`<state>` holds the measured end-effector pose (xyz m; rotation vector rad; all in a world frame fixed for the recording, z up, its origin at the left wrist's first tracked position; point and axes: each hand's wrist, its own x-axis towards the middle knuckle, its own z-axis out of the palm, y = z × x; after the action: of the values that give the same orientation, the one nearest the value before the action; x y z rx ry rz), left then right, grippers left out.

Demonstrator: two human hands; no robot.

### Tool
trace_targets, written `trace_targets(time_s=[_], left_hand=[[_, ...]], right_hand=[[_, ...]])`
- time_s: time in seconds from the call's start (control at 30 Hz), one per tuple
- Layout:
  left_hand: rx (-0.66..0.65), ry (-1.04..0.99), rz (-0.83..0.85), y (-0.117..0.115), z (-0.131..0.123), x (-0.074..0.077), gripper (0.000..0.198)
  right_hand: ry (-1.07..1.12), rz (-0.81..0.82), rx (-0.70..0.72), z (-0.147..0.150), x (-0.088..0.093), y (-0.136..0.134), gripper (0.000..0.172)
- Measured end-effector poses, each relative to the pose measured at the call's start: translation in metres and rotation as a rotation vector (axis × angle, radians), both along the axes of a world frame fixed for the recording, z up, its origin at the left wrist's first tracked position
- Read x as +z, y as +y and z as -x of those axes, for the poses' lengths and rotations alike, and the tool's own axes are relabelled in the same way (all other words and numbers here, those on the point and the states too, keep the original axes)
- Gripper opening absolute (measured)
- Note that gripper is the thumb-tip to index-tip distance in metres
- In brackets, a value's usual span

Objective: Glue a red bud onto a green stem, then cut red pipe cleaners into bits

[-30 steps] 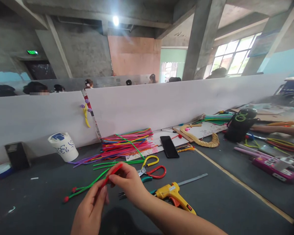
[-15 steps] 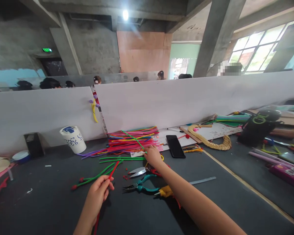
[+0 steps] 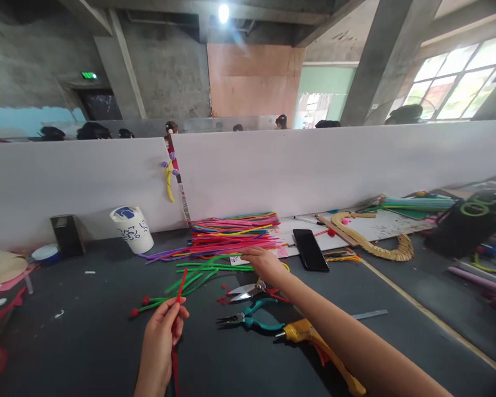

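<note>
Left hand [image 3: 163,328] pinches a red pipe cleaner [image 3: 182,284] between thumb and fingers, upper end pointing up, lower length showing below the hand. Right hand [image 3: 267,266] is at the green pipe cleaners [image 3: 237,268], near the multicoloured bundle [image 3: 231,234]; cannot tell whether its fingers grip one. Scissors [image 3: 242,296] and teal-handled pliers [image 3: 246,318] lie on the dark table [image 3: 99,342] between the hands.
</note>
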<state>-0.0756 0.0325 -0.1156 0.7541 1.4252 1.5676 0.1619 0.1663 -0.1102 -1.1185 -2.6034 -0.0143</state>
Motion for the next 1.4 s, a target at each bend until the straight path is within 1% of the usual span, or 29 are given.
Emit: trace_targets(time_s=[0.07, 0.13, 0.23, 0.3, 0.37, 0.43, 0.47, 0.53, 0.57, 0.63, 0.7, 0.77, 0.83, 0.9, 0.97, 1.07, 1.2, 1.3, 1.37, 1.4], left_hand=[[0.002, -0.005, -0.002, 0.0, 0.001, -0.001, 0.029], [-0.001, -0.006, 0.001, 0.0, 0.002, -0.003, 0.028], [-0.021, -0.006, 0.009, 0.0, 0.003, -0.006, 0.027], [-0.04, -0.008, 0.017, 0.0, 0.004, -0.008, 0.028], [-0.065, -0.001, 0.029, 0.0, 0.003, -0.009, 0.029], [-0.095, 0.025, 0.038, -0.001, 0.002, -0.008, 0.03], [-0.11, 0.042, 0.041, -0.001, 0.001, -0.008, 0.03], [-0.13, 0.069, 0.047, -0.002, 0.0, -0.007, 0.03], [-0.134, 0.078, 0.05, -0.003, -0.001, -0.007, 0.03], [-0.136, 0.092, 0.05, -0.003, -0.001, -0.006, 0.03], [-0.14, 0.11, 0.049, -0.004, -0.002, -0.006, 0.03], [-0.146, 0.124, 0.06, -0.005, -0.003, -0.005, 0.03], [-0.154, 0.133, 0.08, -0.005, -0.006, -0.003, 0.031], [-0.156, 0.143, 0.094, -0.006, -0.009, -0.002, 0.031], [-0.16, 0.153, 0.098, -0.005, -0.012, -0.002, 0.032], [-0.174, 0.166, 0.101, -0.006, -0.012, -0.006, 0.033], [-0.176, 0.18, 0.103, -0.007, -0.01, -0.01, 0.033], [-0.17, 0.176, 0.095, -0.006, -0.012, -0.01, 0.032], [-0.176, 0.178, 0.094, -0.006, -0.014, -0.01, 0.029], [-0.184, 0.179, 0.096, -0.006, -0.015, -0.01, 0.028]], right_hand=[[-0.054, 0.033, 0.017, 0.0, 0.002, 0.006, 0.026], [-0.109, 0.062, 0.001, 0.001, 0.006, 0.012, 0.026], [-0.188, 0.099, -0.066, 0.002, 0.015, 0.013, 0.027], [-0.242, 0.133, -0.116, 0.002, 0.022, 0.007, 0.027], [-0.299, 0.185, -0.152, -0.002, 0.027, -0.006, 0.027], [-0.35, 0.242, -0.172, -0.012, 0.032, -0.027, 0.026], [-0.371, 0.269, -0.174, -0.019, 0.034, -0.04, 0.021], [-0.396, 0.316, -0.167, -0.035, 0.037, -0.067, 0.007], [-0.404, 0.341, -0.155, -0.044, 0.038, -0.081, 0.01], [-0.404, 0.361, -0.159, -0.061, 0.04, -0.105, 0.026], [-0.388, 0.359, -0.19, -0.075, 0.04, -0.123, 0.031], [-0.362, 0.341, -0.239, -0.084, 0.037, -0.136, 0.03], [-0.301, 0.322, -0.281, -0.089, 0.031, -0.145, 0.034], [-0.2, 0.319, -0.304, -0.09, 0.023, -0.153, 0.042], [-0.1, 0.324, -0.329, -0.09, 0.014, -0.16, 0.041], [-0.023, 0.32, -0.396, -0.096, 0.005, -0.167, 0.034], [-0.059, 0.293, -0.482, -0.12, -0.001, -0.161, 0.037], [-0.091, 0.268, -0.548, -0.135, 0.004, -0.148, 0.033], [-0.121, 0.235, -0.578, -0.131, 0.011, -0.139, 0.026], [-0.13, 0.222, -0.56, -0.124, 0.016, -0.134, 0.024]])
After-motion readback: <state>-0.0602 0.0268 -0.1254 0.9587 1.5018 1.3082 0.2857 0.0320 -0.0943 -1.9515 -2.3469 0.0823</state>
